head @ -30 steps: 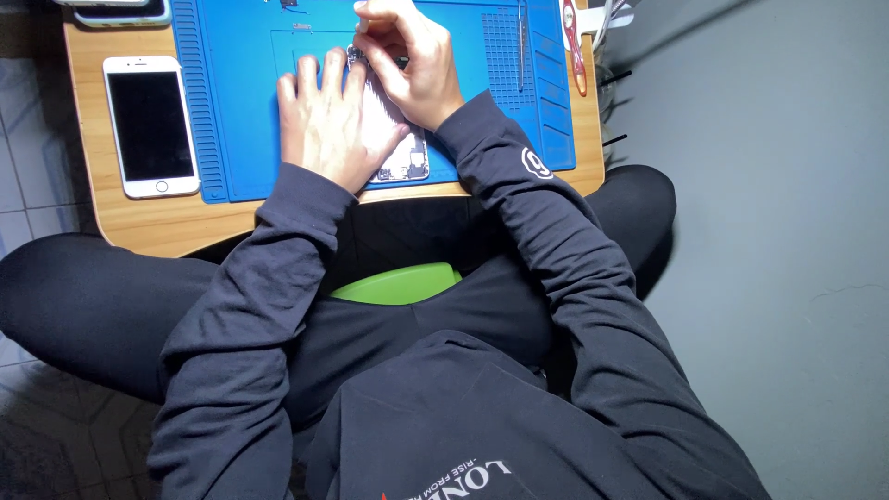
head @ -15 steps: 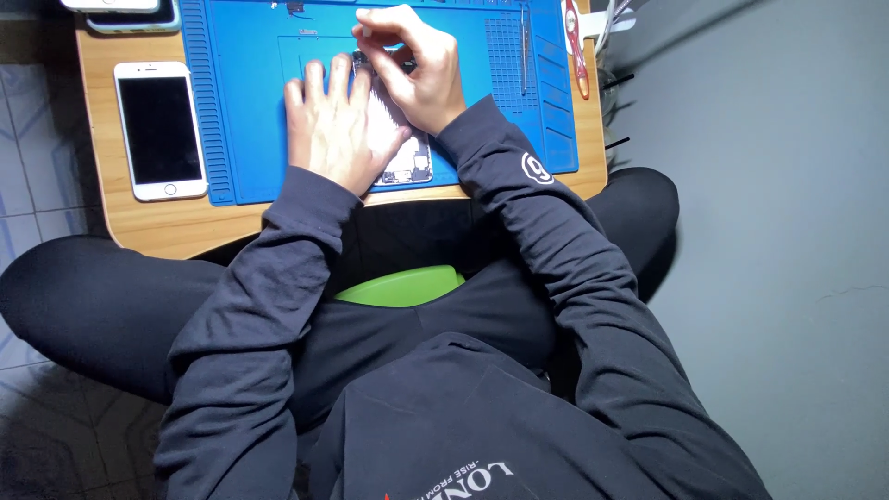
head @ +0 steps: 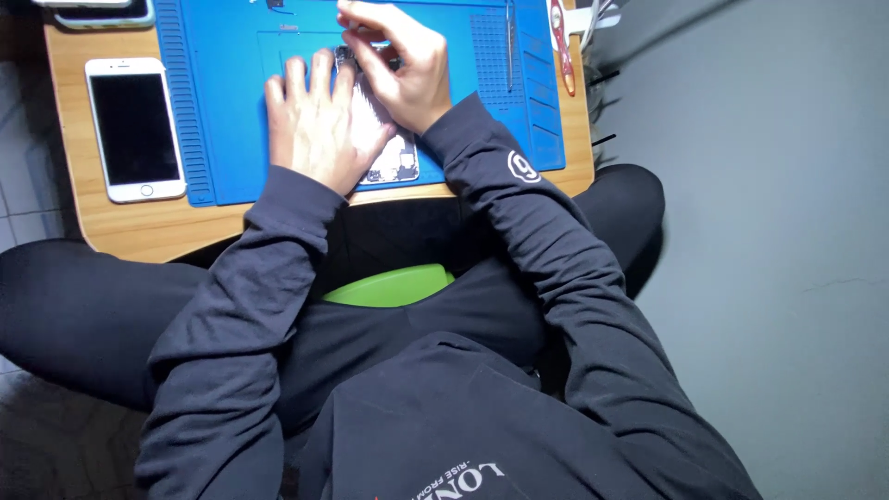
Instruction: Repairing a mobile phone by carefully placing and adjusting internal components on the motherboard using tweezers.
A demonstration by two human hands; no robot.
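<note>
One head-worn camera is looking steeply down, almost straight over the person's own chest and lap, so the dark sweatshirt is filling the lower half of the frame. It is facing forward along both sleeves toward the wooden worktop (head: 111, 231), which is sitting across the top of the frame and running off its upper edge. The left hand (head: 315, 130) and right hand (head: 407, 69) are showing at top centre, at arm's length. Grey floor is filling the right side.

An opened phone (head: 394, 157) is lying flat on the blue mat (head: 222, 111). Its exposed circuitry is showing at the near end, the rest being covered.
</note>
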